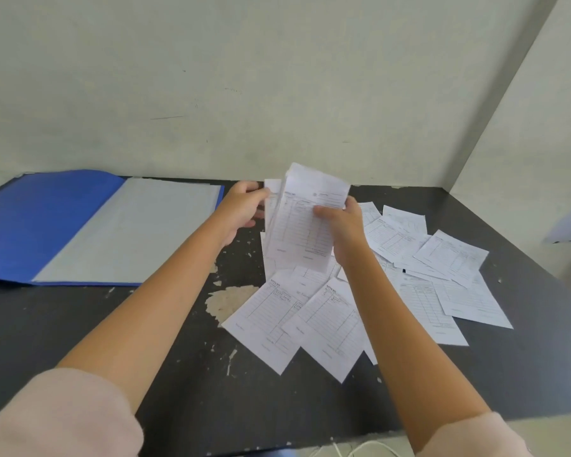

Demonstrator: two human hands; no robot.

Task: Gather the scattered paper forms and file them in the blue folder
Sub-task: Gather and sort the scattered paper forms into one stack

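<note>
A person's two arms, seen from above. The left sleeve (56,413) and right sleeve (472,437) are pale pink, of soft, slightly fuzzy fabric, loose-fitting and ending near the elbows. Below them the forearms, the left grip (241,209) and the right grip (342,225) are bare.

Blue folder (30,222), white gridded forms (277,311)

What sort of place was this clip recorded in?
Likely a plain office or clerical corner, though nothing names it: a worn dark table set against bare walls, printed forms scattered on it, and an open blue folder. The left hand and right hand hold a stack of forms.
</note>
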